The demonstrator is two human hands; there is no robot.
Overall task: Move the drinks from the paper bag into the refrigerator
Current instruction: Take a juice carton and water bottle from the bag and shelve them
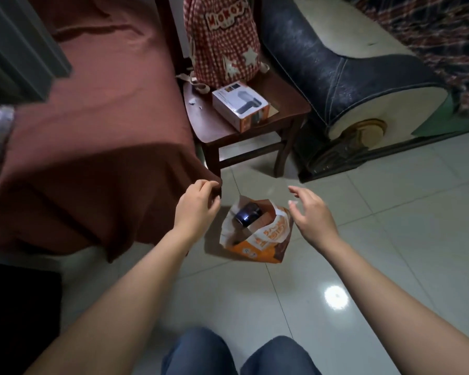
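An orange and white paper bag (266, 239) stands open on the tiled floor. Inside its mouth lies a dark drink can (247, 214), seen end on. My left hand (197, 207) hovers just left of the bag, fingers loosely curled and holding nothing. My right hand (310, 215) hovers to the bag's right with fingers spread and relaxed, close to its rim but apart from it. The refrigerator is out of view.
A table draped in a reddish-brown cloth (98, 136) fills the left. Behind the bag stands a wooden chair (244, 131) carrying a white box (240, 108) and a checkered backpack (222, 41). A dark sofa arm (349, 77) is at right. My knees (238, 355) are below.
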